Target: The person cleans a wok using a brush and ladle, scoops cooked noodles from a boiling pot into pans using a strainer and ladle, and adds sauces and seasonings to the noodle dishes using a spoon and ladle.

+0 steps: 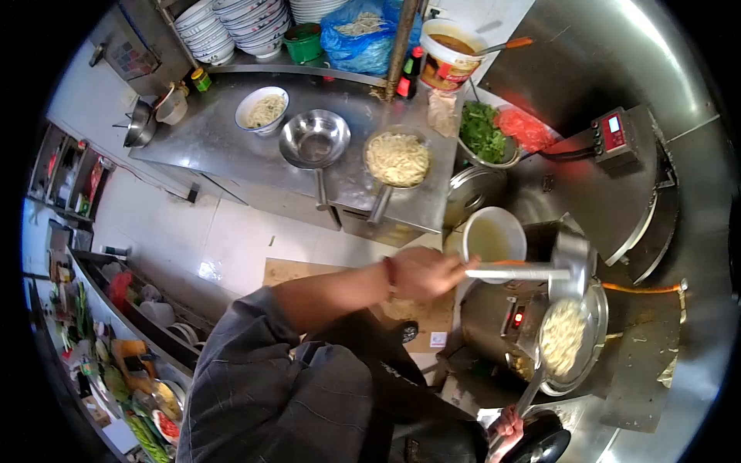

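The left hand's fingers are closed around the end of a ladle; the left hand is blurred, so I cannot tell how tight the grip is. The right hand, at the near edge, has its fingers clamped on the handle of a pan. Noodles lie in that pan, over the pot on the right. The ladle's cup is just beyond them on the far side; whether it touches the pan, or carries liquid, I cannot tell.

The step in hand looks like working the ladle over the noodles while the pan is held up. From here, the next move seems to call for a level pan and a controlled tilt of the cup, so that nothing slops over the rim.

Farther out, a white bucket of pale liquid is beyond the ladle's handle. On the desk, at the far side, are a filled pan of noodles, a spare pan to its left, then a bowl. Greens are to the right.
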A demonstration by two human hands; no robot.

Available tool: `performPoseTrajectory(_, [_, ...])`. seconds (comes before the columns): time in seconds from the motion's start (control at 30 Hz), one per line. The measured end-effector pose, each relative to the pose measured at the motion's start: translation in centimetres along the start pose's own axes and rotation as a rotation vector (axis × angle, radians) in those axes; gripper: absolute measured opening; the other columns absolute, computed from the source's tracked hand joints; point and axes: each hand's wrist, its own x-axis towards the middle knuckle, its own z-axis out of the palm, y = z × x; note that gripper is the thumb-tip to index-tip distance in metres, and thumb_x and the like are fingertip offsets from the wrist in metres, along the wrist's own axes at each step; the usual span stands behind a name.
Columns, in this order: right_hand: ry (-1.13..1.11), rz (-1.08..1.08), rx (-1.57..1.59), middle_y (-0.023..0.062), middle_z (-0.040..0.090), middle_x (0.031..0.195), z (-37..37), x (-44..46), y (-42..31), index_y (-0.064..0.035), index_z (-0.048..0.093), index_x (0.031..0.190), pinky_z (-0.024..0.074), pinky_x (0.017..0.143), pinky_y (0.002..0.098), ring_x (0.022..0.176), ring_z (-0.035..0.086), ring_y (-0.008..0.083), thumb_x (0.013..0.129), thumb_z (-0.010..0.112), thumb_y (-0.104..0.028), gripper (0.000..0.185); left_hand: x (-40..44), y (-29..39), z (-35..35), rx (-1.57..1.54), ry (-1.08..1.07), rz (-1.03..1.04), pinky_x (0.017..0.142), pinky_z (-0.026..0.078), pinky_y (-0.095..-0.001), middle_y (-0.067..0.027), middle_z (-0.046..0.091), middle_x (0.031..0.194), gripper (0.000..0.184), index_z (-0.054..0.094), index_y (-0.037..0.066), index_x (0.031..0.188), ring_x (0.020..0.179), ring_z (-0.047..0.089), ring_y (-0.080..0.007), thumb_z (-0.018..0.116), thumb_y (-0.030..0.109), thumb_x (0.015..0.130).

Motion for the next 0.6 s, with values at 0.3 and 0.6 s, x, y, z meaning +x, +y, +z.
performPoseTrajectory(0.3, [-0.132,0.574,-0.364,0.0033,0.039,0.056,15.7,2.1,12.1,0.0005,0.04,0.11,0.0392,0.032,0.0284,0.036,0.038,0.01,0.083,0.057,-0.006,0.033,-15.3,-6.3,-12.1,-1.113,0.47,-1.27,0.039,0.036,-0.0224,0.0005,0.05,0.071,0.046,0.04,0.004,0.129,0.047,0.043,-0.0069,0.054,0.005,0.085])
performPoseTrajectory(0.6, [-0.395,0.632,-1.115,0.0049,0.043,0.06,24.3,13.8,27.7,-0.0038,0.038,0.098,0.0384,0.036,0.0293,0.04,0.043,0.0131,0.083,0.051,-0.002,0.02,-21.1,-9.3,-15.2,-1.599,0.936,-1.294,0.038,0.028,-0.0173,-0.0021,0.049,0.074,0.007,0.048,0.005,0.094,0.049,0.039,-0.0046,0.051,0.003,0.087])
